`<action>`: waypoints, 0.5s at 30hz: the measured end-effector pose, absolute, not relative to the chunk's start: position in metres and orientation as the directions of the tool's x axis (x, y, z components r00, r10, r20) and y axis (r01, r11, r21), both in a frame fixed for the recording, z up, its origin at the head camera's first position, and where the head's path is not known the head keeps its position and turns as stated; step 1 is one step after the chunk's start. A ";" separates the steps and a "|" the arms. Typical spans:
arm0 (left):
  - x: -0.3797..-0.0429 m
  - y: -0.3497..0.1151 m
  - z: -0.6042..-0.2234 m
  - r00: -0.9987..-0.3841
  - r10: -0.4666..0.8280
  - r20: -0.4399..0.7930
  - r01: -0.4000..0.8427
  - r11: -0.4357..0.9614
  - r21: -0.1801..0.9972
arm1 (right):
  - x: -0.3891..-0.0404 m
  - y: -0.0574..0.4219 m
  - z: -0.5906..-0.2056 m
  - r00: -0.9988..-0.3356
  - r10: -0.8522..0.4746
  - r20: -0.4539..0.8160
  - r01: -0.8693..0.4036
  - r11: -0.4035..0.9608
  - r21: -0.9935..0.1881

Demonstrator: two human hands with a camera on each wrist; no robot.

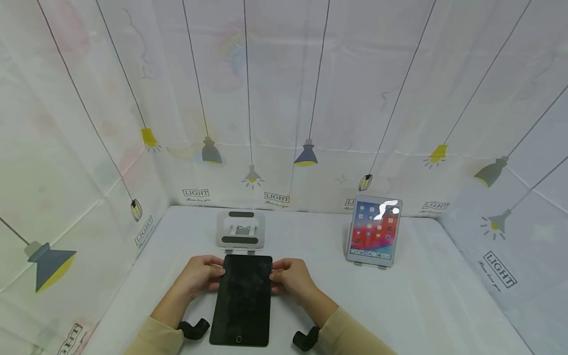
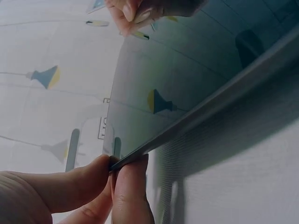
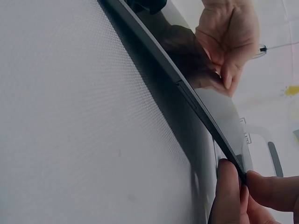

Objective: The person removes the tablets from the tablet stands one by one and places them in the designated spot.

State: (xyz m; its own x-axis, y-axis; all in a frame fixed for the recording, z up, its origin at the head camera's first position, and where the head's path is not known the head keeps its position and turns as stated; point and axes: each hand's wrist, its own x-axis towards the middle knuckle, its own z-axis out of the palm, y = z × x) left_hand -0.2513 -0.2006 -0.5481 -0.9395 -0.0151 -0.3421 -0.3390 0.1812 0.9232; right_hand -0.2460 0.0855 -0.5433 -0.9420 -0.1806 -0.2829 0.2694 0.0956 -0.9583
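Observation:
A tablet with a dark screen and a round home button (image 1: 244, 301) lies between the two hands, its far end lifted off the white table. My left hand (image 1: 201, 275) pinches its left edge near the far corner, thumb on the screen side and fingers beneath, as the left wrist view shows. On the opposite edge my right hand (image 1: 294, 280) grips the matching corner; its thumb (image 3: 268, 189) and fingers meet across the thin rim in the right wrist view. Just beyond the tablet's far end is a light grey tablet stand (image 1: 219, 229) with two black pads.
At the back right, a second tablet (image 1: 374, 229) with a lit home screen leans upright on a stand. Black wrist-worn pieces (image 1: 194, 329) sit by both wrists. White cloth walls (image 1: 275, 98) printed with hanging lamps enclose the table (image 1: 306, 236) at the back and sides.

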 end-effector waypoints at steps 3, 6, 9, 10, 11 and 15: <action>-0.252 -0.200 -0.549 -0.938 -0.019 -0.346 -0.343 0.187 0.920 | -0.246 0.086 -0.544 -0.942 -0.184 -0.279 0.266 0.091 -0.960; -0.251 -0.200 -0.548 -0.937 -0.021 -0.350 -0.347 0.198 0.917 | -0.245 0.086 -0.545 -0.940 -0.193 -0.281 0.268 0.092 -0.959; -0.249 -0.200 -0.546 -0.936 -0.021 -0.351 -0.347 0.207 0.915 | -0.245 0.087 -0.545 -0.936 -0.207 -0.284 0.269 0.100 -0.958; -0.249 -0.200 -0.546 -0.936 -0.021 -0.351 -0.348 0.208 0.914 | -0.245 0.087 -0.545 -0.935 -0.212 -0.285 0.269 0.102 -0.958; -0.249 -0.200 -0.545 -0.936 -0.022 -0.352 -0.349 0.209 0.914 | -0.245 0.087 -0.545 -0.934 -0.216 -0.285 0.269 0.103 -0.958; -0.249 -0.200 -0.545 -0.933 -0.023 -0.358 -0.355 0.209 0.911 | -0.245 0.087 -0.545 -0.930 -0.225 -0.290 0.273 0.106 -0.956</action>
State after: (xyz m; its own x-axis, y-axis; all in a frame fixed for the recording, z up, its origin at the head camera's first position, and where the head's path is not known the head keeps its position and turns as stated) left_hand -0.2488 -0.2002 -0.5446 -0.9333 -0.0227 -0.3585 -0.3551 0.2087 0.9112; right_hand -0.2455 0.0868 -0.5447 -0.9301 -0.2252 -0.2901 0.2727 0.1059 -0.9563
